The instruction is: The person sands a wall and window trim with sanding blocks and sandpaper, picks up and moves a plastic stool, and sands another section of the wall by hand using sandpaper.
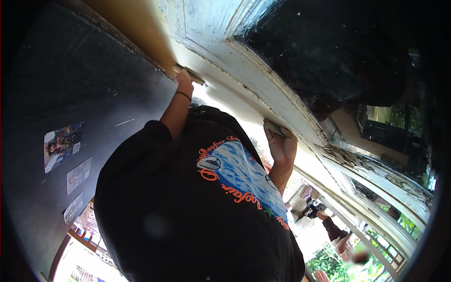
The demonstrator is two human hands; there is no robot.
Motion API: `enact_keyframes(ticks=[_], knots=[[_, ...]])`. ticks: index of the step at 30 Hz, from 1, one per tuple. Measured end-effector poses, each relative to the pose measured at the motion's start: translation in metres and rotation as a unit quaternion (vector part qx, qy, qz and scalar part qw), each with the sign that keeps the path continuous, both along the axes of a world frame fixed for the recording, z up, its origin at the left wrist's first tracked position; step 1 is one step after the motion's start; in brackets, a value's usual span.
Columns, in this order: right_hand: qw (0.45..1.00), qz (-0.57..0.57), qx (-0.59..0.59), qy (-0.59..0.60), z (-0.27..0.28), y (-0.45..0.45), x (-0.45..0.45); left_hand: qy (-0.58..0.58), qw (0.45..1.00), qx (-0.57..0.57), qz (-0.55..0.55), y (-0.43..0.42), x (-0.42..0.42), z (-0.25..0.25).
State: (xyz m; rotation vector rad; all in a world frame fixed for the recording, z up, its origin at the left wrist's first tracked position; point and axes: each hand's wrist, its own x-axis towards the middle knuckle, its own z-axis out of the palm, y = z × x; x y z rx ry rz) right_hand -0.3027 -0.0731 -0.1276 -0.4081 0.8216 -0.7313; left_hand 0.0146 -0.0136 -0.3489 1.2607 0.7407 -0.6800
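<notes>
1. Strip (195,79), thin and flat, sits by the pale panel (223,84), left hand (184,79) wrapped on it.
2. Right hand (283,145) grips a small slab (273,126) near the same panel.
3. We judge both light, stiff; best held along an edge.
4. We read roughly "Dogfair" in orange on the black shirt (164,207); stickers' (63,145) print is too small for us.

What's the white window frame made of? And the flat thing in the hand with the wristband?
The window frame looks like painted wood: the dull white coat is cracked and flaking. The flat thing in that hand may be matte wood, tan and straight-edged, but partly hidden.
</notes>
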Motion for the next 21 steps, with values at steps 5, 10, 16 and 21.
enact_keyframes(ticks=[5,10,16,21], knots=[[1.000,-0.006,0.030,-0.004,-0.006,-0.003,-0.005,-0.015,0.998,-0.060,0.032,0.001,-0.004,-0.001],[0.999,0.023,0.019,-0.012,-0.003,-0.003,-0.006,-0.037,0.982,-0.143,0.116,-0.016,0.018,-0.020],[0.999,0.017,0.031,-0.015,-0.003,-0.003,-0.003,-0.036,0.989,-0.121,0.080,-0.014,0.046,-0.034],[1.000,0.012,0.026,-0.007,-0.004,-0.003,-0.005,-0.146,0.986,-0.066,0.045,-0.006,0.024,-0.002]])
